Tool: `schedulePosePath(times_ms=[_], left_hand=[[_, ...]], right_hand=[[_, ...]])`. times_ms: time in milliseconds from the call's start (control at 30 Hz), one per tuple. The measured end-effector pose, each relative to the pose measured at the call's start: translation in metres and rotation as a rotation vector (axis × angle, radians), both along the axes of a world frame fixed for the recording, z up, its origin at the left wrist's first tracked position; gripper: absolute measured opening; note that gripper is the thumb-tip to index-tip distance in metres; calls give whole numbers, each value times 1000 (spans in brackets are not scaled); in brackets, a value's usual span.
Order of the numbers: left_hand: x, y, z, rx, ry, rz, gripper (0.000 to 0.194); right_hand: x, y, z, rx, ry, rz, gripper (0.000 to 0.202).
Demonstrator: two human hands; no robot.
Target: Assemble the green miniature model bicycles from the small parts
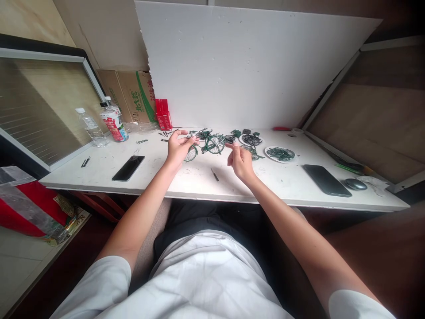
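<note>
- At the centre of the frame, a small green bicycle (207,146) is held upright just above a white table (186,184).
- The bicycle is gripped by the left hand (177,147), its thumb and index finger pinched together at the handlebar end; the other fingers are loosely bent.
- The right hand (241,162) is placed just right of centre, its index finger stretched out to the edge of the nearer wheel and its other fingers curled; whether anything is held by it cannot be told.
- Below the bicycle, a small screwdriver (215,176) is laid on the table.
- Right of centre, a plate (282,161) is heaped with thin dark green parts; behind the right hand, another green bicycle (254,153) is partly hidden.
- At centre left, a phone (129,168) is laid flat; at the right, a larger dark slab (327,180) is set near a computer mouse (356,184).
- In the left of the frame, two bottles are seen, one clear (92,128) and one red-labelled (114,125).
- A red box (163,115) is stood before a cardboard carton (134,97).
- Across the top, a large white board (249,66) is propped.
</note>
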State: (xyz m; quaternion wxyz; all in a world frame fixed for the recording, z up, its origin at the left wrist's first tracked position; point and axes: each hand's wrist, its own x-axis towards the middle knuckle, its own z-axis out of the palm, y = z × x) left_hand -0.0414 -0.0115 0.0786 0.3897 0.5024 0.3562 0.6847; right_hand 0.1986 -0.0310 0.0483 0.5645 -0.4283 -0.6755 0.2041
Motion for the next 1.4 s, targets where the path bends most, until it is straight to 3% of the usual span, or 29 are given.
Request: schedulePosePath(times_ms=[267, 500, 767, 967, 1167, 1400], left_hand=[[-2, 4, -5, -3, 7, -7, 52], [-3, 5, -5, -8, -6, -10, 52], [-1, 3, -3, -11, -2, -12, 52], [-2, 5, -6, 4, 6, -40, 55], [-4, 7, -8, -2, 13, -67, 58], [-7, 10, -9, -42, -18, -103, 62]], right_hand=[[-2, -4, 0, 17, -57, 30, 84], [4, 0, -2, -14, -69, -100, 90], [3, 2, -4, -1, -72, -99, 77], [2, 5, -6, -52, -77, -45, 68], [0, 7, -4, -131, 78, 90, 65], [2, 11, -5, -162, 129, 132, 66]])
